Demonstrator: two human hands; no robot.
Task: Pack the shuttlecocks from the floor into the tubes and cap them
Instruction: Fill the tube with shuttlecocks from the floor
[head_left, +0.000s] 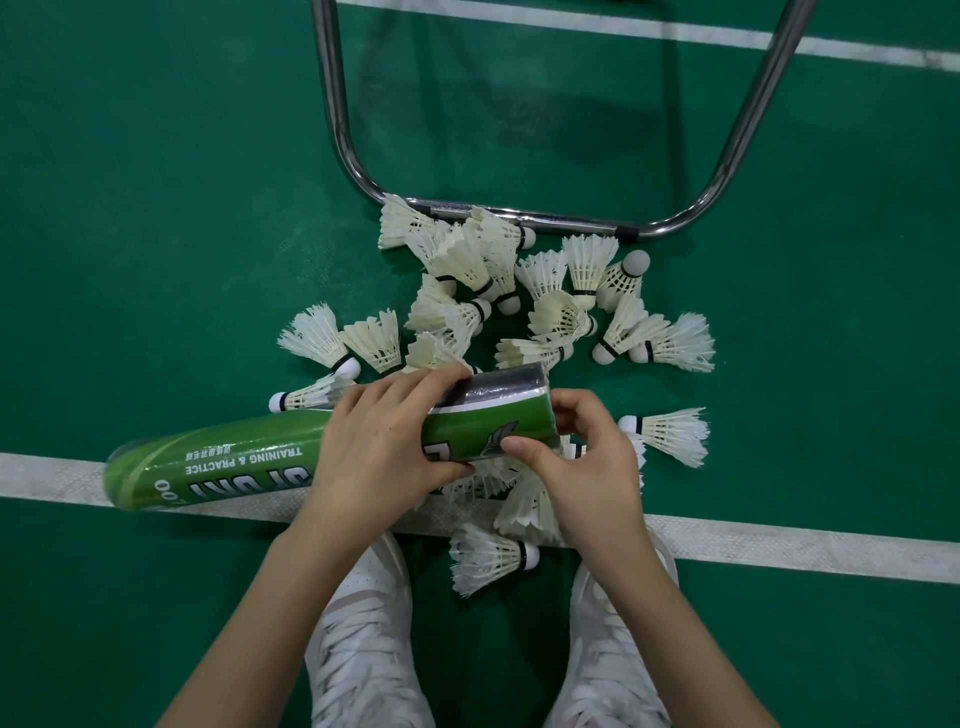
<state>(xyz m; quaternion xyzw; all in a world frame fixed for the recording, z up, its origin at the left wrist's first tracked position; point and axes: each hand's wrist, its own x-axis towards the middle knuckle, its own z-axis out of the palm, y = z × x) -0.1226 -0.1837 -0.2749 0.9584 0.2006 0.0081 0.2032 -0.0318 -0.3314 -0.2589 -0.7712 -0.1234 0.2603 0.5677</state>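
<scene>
- Left hand wrapped round the green tube near its middle, fingers over the top, thumb under; tube held roughly level, just above the floor line, capped/closed end to the person's left, mouth end to the right.
- Right hand at the tube's mouth end, thumb pressed on the tube wall, fingers curled at the rim. Whether it's pushing a shuttle in can't be told; the opening faces away from the cam.
- Loose shuttlecocks piled on the green court floor btwn the shoes and a chrome frame; a few lie under the hands, one sits just in front of the shoes. Most not yet packed, so judged early in the task.
- Handling: shuttles look v. light, feathers fragile and easily bent, so best pinched at the cork base and fed cork-first. Tube prob. thin card w/ glossy wrap: light, a bit slippery, crushable if squeezed; mid-body grip suits it.
- No loose cap visible.
</scene>
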